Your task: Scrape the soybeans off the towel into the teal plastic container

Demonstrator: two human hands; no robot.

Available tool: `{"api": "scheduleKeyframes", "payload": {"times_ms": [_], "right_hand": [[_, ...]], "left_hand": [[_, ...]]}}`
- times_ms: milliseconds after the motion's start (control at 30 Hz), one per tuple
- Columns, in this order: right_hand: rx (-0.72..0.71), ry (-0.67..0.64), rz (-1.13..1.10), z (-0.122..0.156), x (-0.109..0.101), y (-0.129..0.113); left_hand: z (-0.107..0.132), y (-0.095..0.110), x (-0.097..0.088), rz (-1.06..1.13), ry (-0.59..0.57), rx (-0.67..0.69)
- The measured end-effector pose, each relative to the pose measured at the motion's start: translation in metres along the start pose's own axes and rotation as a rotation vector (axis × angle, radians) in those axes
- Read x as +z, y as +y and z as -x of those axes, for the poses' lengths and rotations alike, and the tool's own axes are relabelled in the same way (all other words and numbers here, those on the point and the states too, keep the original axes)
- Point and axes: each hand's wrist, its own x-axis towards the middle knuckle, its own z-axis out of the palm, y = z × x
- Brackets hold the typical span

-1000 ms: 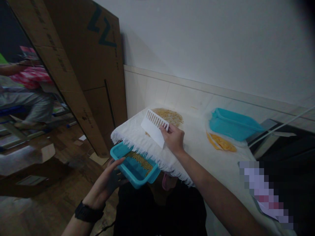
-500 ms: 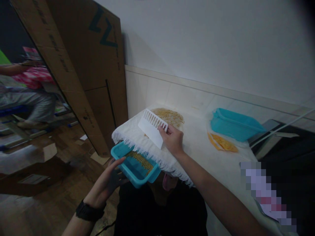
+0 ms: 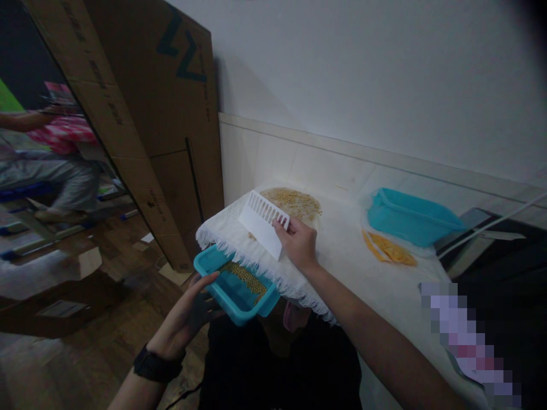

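Observation:
My right hand (image 3: 300, 242) grips a white plastic scraper (image 3: 261, 229) with a row of slots, holding it tilted over a white fringed cloth (image 3: 220, 226). Past the scraper, many small yellow beans (image 3: 294, 200) lie spread on the cloth, and a few more sit by its lower edge. Below the fringe, my left hand (image 3: 194, 307) holds a blue plastic tub (image 3: 239, 304) by its near left side, thumb on the rim. A layer of beans covers part of the tub's bottom. The fringe hides the tub's far edge.
On the table's right stand another blue basket (image 3: 412, 216) and an orange packet (image 3: 390, 249). A black object (image 3: 508, 273) lies at the far right. A tall cardboard box (image 3: 162, 114) rises at left, with a seated person (image 3: 60, 154) beyond it. An open carton (image 3: 60, 302) sits on the floor.
The camera view has shifted very slightly. Both hands, the scraper and the tub keep nearly the same places.

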Motion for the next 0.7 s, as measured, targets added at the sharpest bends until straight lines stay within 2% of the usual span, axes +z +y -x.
{"api": "scheduleKeyframes", "payload": {"times_ms": [300,700], "right_hand": [[0.039,-0.005,-0.039,0.001,0.0005,-0.0084],[0.027,0.028,-0.028,0.0,-0.0018,-0.0051]], "left_hand": [[-0.0037,-0.0016,-0.0034,0.012,-0.005,-0.008],[-0.0015,-0.0001,-0.0011,-0.014,-0.003,-0.004]]}}
